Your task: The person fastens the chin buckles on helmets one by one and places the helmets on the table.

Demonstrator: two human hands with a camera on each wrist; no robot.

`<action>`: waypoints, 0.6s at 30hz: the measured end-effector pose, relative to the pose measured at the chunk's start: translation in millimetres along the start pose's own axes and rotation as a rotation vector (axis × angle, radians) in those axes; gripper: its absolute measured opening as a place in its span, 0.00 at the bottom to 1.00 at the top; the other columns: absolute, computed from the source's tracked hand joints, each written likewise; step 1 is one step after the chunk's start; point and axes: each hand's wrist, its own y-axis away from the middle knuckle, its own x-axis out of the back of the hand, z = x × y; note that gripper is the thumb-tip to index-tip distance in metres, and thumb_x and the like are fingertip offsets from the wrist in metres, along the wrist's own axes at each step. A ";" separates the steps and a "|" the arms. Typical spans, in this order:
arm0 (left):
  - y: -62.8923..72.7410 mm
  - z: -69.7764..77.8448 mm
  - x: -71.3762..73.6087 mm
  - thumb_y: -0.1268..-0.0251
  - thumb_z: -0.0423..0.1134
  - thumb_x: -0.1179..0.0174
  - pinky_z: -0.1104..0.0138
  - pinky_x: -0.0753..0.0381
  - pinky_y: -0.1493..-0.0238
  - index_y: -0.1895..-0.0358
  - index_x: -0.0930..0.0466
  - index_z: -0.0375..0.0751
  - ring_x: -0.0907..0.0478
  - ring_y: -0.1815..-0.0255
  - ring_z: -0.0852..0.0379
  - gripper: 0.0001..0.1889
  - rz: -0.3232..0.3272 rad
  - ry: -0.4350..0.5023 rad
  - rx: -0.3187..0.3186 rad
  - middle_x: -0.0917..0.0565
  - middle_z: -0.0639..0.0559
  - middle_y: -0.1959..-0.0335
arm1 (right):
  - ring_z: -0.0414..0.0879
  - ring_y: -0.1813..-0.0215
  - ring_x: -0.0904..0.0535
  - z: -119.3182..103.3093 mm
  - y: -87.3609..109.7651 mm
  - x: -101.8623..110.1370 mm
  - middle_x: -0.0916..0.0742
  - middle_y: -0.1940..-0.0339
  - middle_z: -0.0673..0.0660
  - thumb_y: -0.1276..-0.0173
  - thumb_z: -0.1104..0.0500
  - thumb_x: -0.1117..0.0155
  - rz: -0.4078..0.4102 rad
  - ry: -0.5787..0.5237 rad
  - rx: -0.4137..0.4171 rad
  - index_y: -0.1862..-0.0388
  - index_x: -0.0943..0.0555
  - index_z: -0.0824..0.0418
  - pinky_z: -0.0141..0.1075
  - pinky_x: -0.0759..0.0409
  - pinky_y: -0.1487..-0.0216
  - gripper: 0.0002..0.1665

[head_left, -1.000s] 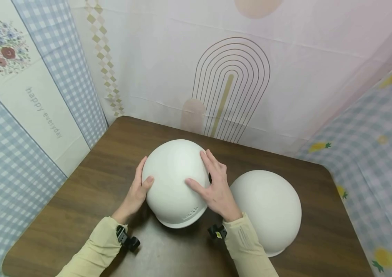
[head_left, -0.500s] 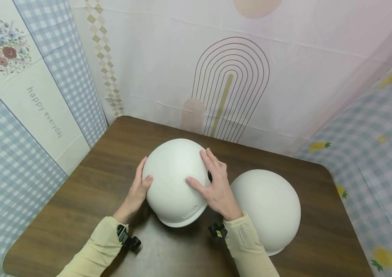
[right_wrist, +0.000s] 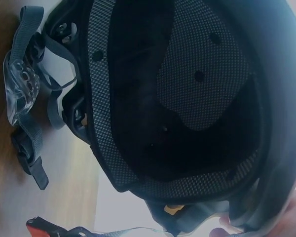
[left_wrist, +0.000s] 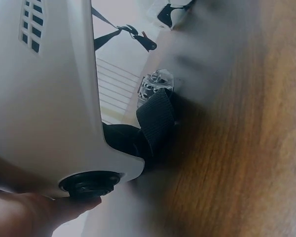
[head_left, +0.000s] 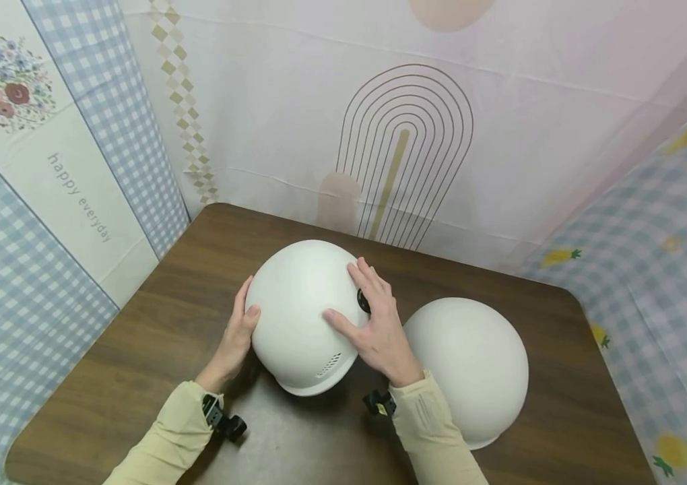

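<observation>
A white helmet (head_left: 304, 310) is held between both hands over the table, tilted so its slotted vent shows near the lower rim. My left hand (head_left: 237, 340) grips its left side, thumb on the shell. On the right side my right hand (head_left: 376, 330) holds it with spread fingers, beside a black round fitting (head_left: 364, 300). In the left wrist view, left fingers touch another black round fitting (left_wrist: 91, 183), and a dark strap (left_wrist: 157, 118) hangs below the rim. Black padding (right_wrist: 202, 74) and a clear buckle piece (right_wrist: 22, 89) show in the right wrist view.
A second white helmet (head_left: 467, 367) sits dome up to the right, partly behind the right forearm. Brown wood-grain table (head_left: 155, 323) lies underneath. A patterned cloth (head_left: 271, 121) hangs behind it, with checked cloths on either side.
The held helmet has turned slightly and shifted a little left and away. More of the black round fitting shows by the right hand. The second helmet has stayed put.
</observation>
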 end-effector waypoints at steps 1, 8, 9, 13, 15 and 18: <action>0.0 -0.1 0.2 0.27 0.48 0.57 0.45 0.54 0.31 0.21 0.60 0.49 0.52 0.27 0.46 0.36 0.001 0.002 -0.001 0.53 0.43 0.24 | 0.50 0.24 0.47 0.1 -0.2 -0.5 0.40 0.23 0.44 0.40 0.35 0.32 0.001 -0.001 0.001 0.25 0.36 0.47 0.62 0.46 0.34 0.47; -0.3 -2.2 0.1 0.27 0.47 0.57 0.46 0.55 0.31 0.21 0.60 0.48 0.52 0.27 0.47 0.36 0.005 0.025 -0.004 0.53 0.44 0.24 | 0.50 0.24 0.48 0.5 -2.4 -2.7 0.40 0.23 0.44 0.40 0.35 0.34 0.000 0.013 0.018 0.25 0.36 0.45 0.65 0.49 0.35 0.46; -0.3 -2.4 0.1 0.27 0.47 0.57 0.46 0.55 0.31 0.21 0.60 0.49 0.52 0.27 0.47 0.36 0.007 0.028 -0.003 0.53 0.44 0.24 | 0.50 0.24 0.48 0.7 -2.7 -2.7 0.40 0.23 0.44 0.39 0.34 0.34 -0.001 0.015 0.018 0.25 0.36 0.45 0.65 0.49 0.36 0.46; -0.9 -2.9 0.0 0.28 0.47 0.56 0.45 0.55 0.31 0.21 0.60 0.48 0.53 0.26 0.46 0.36 0.011 0.037 0.001 0.54 0.44 0.23 | 0.49 0.24 0.49 1.8 -3.6 -2.2 0.40 0.23 0.44 0.39 0.34 0.35 -0.007 0.024 0.019 0.25 0.37 0.43 0.66 0.49 0.36 0.46; -1.3 -3.2 -0.1 0.28 0.47 0.56 0.45 0.56 0.31 0.21 0.60 0.48 0.53 0.26 0.47 0.36 0.013 0.038 0.004 0.54 0.45 0.23 | 0.48 0.24 0.49 2.7 -4.2 -1.9 0.40 0.23 0.44 0.39 0.34 0.35 -0.009 0.029 0.020 0.25 0.37 0.43 0.65 0.49 0.36 0.46; -1.4 -3.6 -0.3 0.27 0.46 0.56 0.46 0.56 0.31 0.21 0.60 0.47 0.53 0.26 0.47 0.36 0.014 0.041 0.008 0.54 0.45 0.23 | 0.48 0.24 0.49 2.9 -5.3 -1.8 0.40 0.23 0.44 0.40 0.33 0.34 -0.005 0.022 0.018 0.25 0.36 0.43 0.64 0.47 0.35 0.46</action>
